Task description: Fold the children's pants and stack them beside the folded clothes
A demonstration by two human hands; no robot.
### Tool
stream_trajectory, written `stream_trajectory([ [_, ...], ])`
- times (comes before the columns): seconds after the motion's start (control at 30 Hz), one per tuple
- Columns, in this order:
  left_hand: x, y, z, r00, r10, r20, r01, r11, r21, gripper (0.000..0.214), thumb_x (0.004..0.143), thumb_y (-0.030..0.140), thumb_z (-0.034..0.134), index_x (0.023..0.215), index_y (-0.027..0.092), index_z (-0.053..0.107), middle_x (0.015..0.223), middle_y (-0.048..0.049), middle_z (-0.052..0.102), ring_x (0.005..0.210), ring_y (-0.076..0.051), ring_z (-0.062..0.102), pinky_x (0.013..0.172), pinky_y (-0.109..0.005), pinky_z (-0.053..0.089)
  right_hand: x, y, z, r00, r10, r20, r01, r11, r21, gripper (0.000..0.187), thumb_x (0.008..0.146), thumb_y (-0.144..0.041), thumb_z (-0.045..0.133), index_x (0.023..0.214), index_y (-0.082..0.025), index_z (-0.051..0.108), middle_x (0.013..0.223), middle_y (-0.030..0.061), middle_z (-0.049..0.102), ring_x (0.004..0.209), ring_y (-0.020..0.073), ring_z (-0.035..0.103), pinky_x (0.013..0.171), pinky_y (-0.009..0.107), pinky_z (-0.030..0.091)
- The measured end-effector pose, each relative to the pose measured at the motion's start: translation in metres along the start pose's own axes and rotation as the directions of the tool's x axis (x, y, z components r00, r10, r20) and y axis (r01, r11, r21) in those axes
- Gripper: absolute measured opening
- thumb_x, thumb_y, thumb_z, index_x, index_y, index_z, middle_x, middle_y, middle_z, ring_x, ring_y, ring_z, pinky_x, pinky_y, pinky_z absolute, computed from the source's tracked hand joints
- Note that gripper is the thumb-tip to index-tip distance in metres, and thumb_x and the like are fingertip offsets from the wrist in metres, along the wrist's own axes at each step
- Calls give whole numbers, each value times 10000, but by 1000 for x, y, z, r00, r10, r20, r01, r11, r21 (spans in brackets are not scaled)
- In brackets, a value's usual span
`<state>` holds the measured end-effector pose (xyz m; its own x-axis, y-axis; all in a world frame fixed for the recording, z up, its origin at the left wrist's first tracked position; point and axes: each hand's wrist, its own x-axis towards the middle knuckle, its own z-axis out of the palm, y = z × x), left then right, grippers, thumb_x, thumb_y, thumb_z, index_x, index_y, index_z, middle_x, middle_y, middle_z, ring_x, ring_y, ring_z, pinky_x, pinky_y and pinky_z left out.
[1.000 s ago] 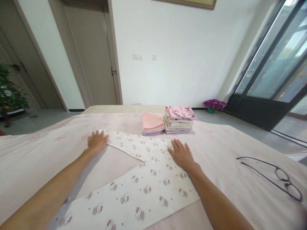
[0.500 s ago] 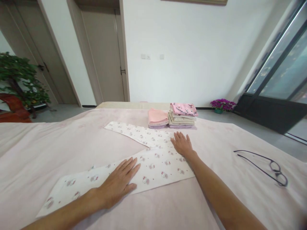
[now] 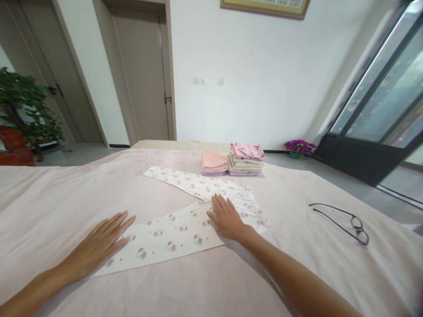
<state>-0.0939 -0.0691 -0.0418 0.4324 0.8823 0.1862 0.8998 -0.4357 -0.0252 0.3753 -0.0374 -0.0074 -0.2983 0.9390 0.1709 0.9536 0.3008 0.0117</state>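
Note:
A pair of white trousers with a small cat print (image 3: 185,211) lies spread flat on the pink bedsheet (image 3: 66,198), its two legs forming a V. My left hand (image 3: 99,242) lies flat and open on the end of the nearer leg. My right hand (image 3: 224,218) presses flat, fingers stretched out, on the crotch where the legs meet. Neither hand grips anything.
Two stacks of folded clothes stand at the far side: a peach one (image 3: 214,163) and a taller one topped by a pink garment (image 3: 246,159). Black glasses (image 3: 343,218) lie on the sheet at the right. Doors, a plant (image 3: 23,110) and purple flowers (image 3: 299,146) are beyond the bed.
My left hand slid from the far leg's end down along the near leg to its end. My right hand moved back from the waistband toward the crotch.

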Motion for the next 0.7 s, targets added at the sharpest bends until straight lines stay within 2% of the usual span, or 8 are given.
stream_trajectory([
  [0.1, -1, -3, 6, 998, -56, -14, 55, 998, -19, 597, 978, 510, 392, 1542, 367, 259, 1617, -2, 275, 1480, -261, 281, 1186, -504, 280, -16, 5, 4, 999, 1, 44, 0, 1000, -19, 675, 1021, -500, 227, 1549, -82, 282, 1613, 144, 224, 1498, 284, 191, 1204, 496, 179],
  [0.2, -4, -6, 10, 997, -79, -26, 78, 997, -26, 607, 967, 518, 391, 1542, 357, 276, 1610, -7, 296, 1479, -272, 280, 1178, -510, 290, -24, 37, 3, 994, 89, 55, -84, 993, -85, 656, 1021, -466, 255, 1542, -69, 295, 1610, 148, 224, 1495, 292, 200, 1202, 505, 184],
  [0.3, -9, -13, 13, 994, -105, -16, 105, 994, -22, 611, 964, 531, 369, 1544, 361, 275, 1610, 8, 296, 1479, -270, 279, 1177, -504, 290, -31, 71, 2, 989, 147, 23, -142, 979, -148, 615, 1017, -432, 286, 1539, -110, 323, 1604, 131, 252, 1490, 290, 219, 1196, 515, 193],
  [0.4, -13, -25, 16, 988, -151, -7, 151, 988, -15, 628, 952, 553, 365, 1544, 356, 288, 1616, 12, 280, 1478, -271, 282, 1179, -491, 286, -37, 92, 3, 981, 191, -11, -190, 964, -188, 608, 1015, -437, 287, 1541, -135, 326, 1597, 123, 280, 1478, 291, 257, 1185, 539, 202],
  [0.53, -18, -40, 17, 972, -236, -12, 236, 972, -13, 634, 955, 536, 340, 1542, 295, 329, 1619, -26, 279, 1480, -282, 277, 1179, -483, 273, -39, 99, 8, 977, 209, -34, -211, 954, -211, 611, 1015, -455, 258, 1538, -149, 336, 1596, 115, 292, 1475, 278, 266, 1171, 540, 231],
  [0.7, -18, -50, 10, 930, -367, -18, 367, 930, 16, 640, 963, 491, 276, 1519, 193, 382, 1593, -103, 336, 1470, -283, 299, 1170, -470, 273, -37, 100, 14, 979, 199, -41, -203, 951, -235, 611, 1009, -444, 247, 1527, -139, 356, 1599, 108, 293, 1479, 277, 255, 1161, 538, 248],
])
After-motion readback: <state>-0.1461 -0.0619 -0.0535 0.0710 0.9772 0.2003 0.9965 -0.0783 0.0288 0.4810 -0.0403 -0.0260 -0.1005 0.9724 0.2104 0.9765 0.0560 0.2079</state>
